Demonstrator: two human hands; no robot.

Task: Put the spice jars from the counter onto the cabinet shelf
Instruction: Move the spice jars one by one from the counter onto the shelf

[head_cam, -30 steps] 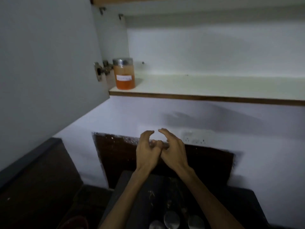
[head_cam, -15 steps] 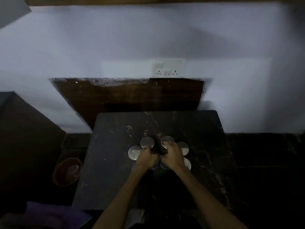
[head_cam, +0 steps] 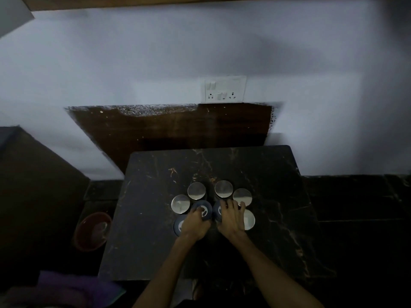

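Note:
Several spice jars stand clustered on the black marble counter, seen from above. Silver lids show at the left, back left, back right and right. My left hand curls around a dark-lidded jar in the middle. My right hand grips the neighbouring dark-lidded jar, mostly hiding it. Another dark lid peeks out left of my left hand. The wooden edge of the cabinet shelf runs along the top.
A white switch and socket plate sits on the wall above a brown panel. A reddish bowl lies left of the counter, lower down. Purple cloth is at the bottom left. The cabinet door corner shows top left.
The view dropped from the shelf with an orange jar to the counter. Both hands came down from mid-air onto the jar cluster and closed on the two middle dark-lidded jars.

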